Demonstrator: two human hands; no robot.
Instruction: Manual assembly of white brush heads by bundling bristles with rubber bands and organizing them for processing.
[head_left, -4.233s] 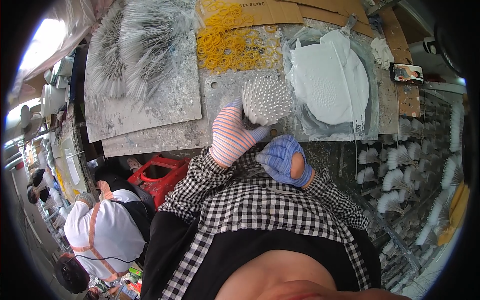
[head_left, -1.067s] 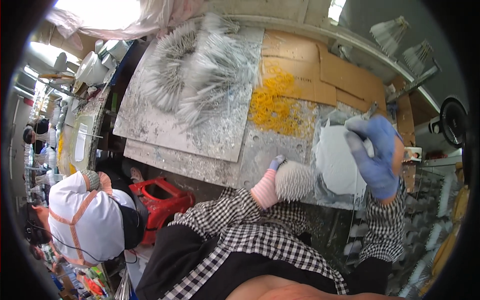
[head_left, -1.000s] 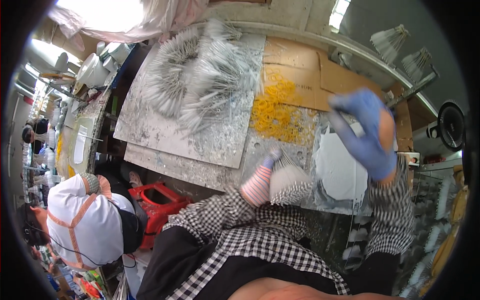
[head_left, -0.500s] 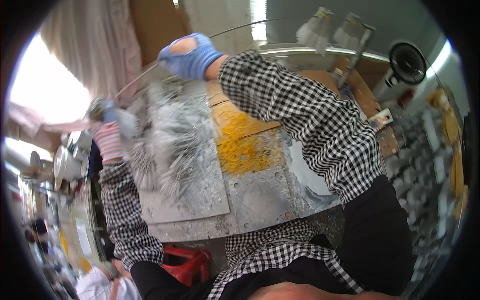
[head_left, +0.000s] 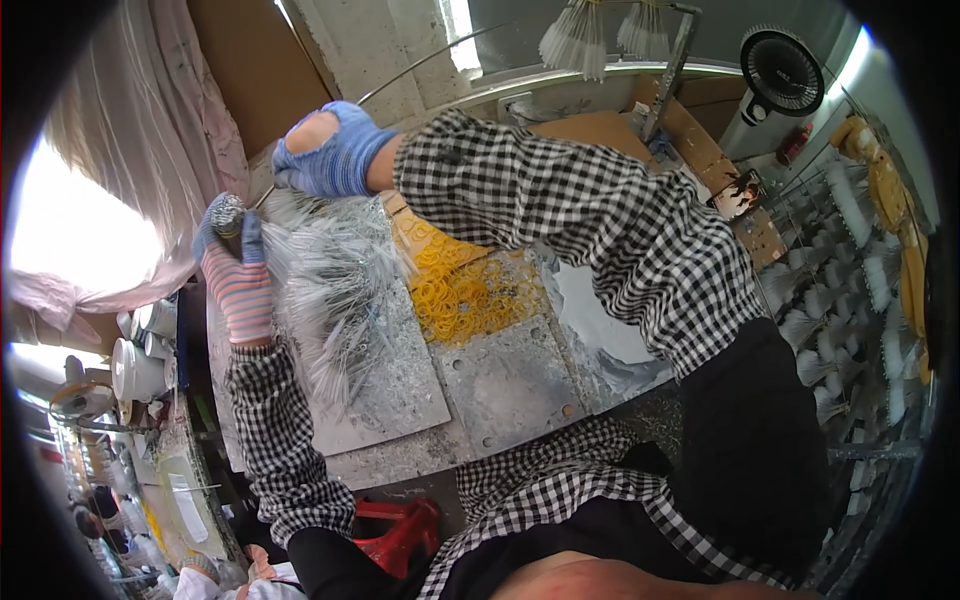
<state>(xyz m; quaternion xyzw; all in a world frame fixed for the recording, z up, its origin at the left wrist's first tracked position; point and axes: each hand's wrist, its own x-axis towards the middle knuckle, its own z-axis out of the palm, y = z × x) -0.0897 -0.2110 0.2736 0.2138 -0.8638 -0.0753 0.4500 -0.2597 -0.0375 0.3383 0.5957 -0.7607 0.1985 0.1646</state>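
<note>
My right hand (head_left: 338,150), in a blue glove with a hole over its back, is closed round a long thin metal rod (head_left: 420,64). The rod slants from the upper right down toward my left hand (head_left: 234,285). That hand wears a pink, grey and blue striped glove, its thumb and fingers closed on a bundle of clear strands (head_left: 228,215) whose grey, speckled end shows between them. Just right of it, a heap of loose clear strand bundles (head_left: 335,290) covers a grey board (head_left: 410,405). Yellow rubber rings (head_left: 465,295) lie beside the heap.
A white sheet (head_left: 600,315) lies on the table's right side. Strand bundles (head_left: 575,40) hang from a metal stand (head_left: 672,75) at the back, near a black fan (head_left: 782,72). Racks of tufted bundles (head_left: 820,310) stand right; a red stool (head_left: 400,535) sits below. Curtain and white buckets (head_left: 135,370) are left.
The view has shifted, so the table and heap appear a little differently placed. My right hand has come lower and closer to my left hand, still gripping the rod.
</note>
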